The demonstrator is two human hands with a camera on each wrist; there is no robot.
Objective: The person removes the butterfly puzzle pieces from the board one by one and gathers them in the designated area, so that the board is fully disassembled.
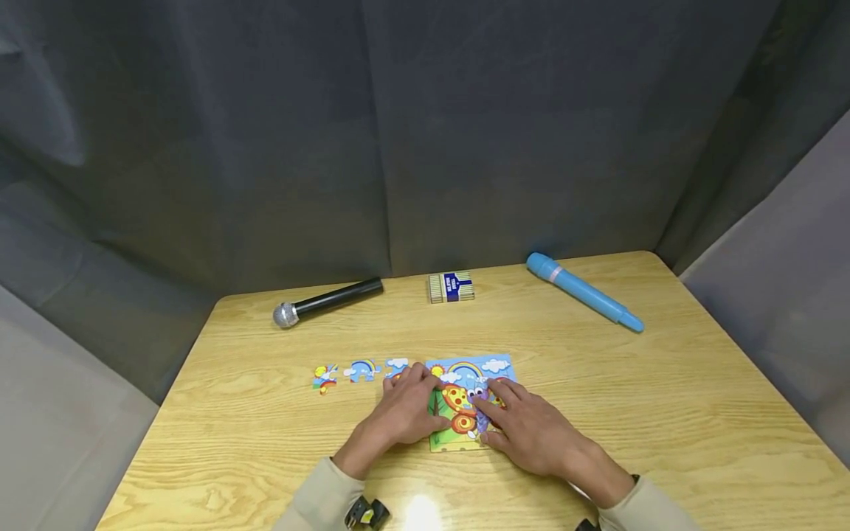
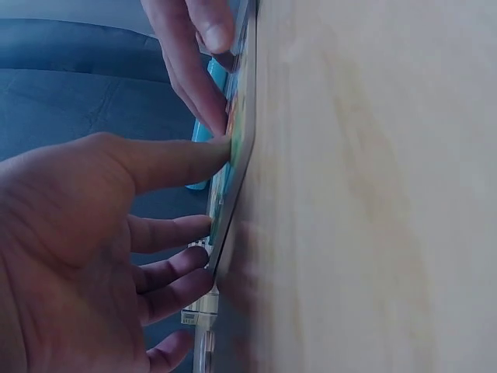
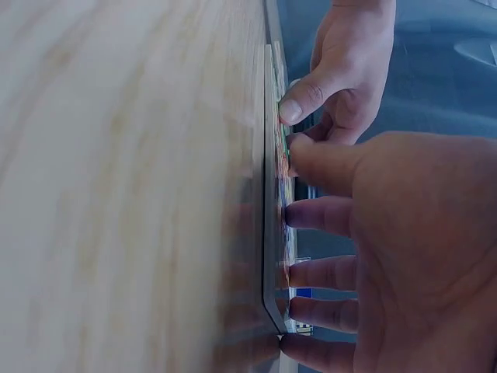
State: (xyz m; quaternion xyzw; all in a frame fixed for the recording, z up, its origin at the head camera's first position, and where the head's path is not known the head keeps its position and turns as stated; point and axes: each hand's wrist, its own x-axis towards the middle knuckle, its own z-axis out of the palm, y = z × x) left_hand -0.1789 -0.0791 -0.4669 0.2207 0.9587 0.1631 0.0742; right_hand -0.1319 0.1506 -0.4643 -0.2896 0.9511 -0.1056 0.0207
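Observation:
A colourful butterfly jigsaw puzzle (image 1: 454, 445) lies on the table in front of me, with a sun, clouds and a rainbow in its upper part. My left hand (image 1: 408, 407) rests its thumb and fingertips on the left side of the puzzle. From the other side, my right hand (image 1: 536, 429) touches the picture with spread, fairly straight fingertips, covering part of the butterfly. The left wrist view has the thumb (image 2: 182, 162) on the thin board's surface. Low in the right wrist view, the right fingers (image 3: 322, 273) touch the board face.
Left of the puzzle lie loose jigsaw pieces: a sun piece (image 1: 325, 375), a rainbow piece (image 1: 363, 370) and a cloud piece (image 1: 397, 363) partly behind my left hand. Farther back are a black microphone (image 1: 339, 296), a matchstick-patterned box (image 1: 451, 287) and a blue marker-shaped object (image 1: 584, 291).

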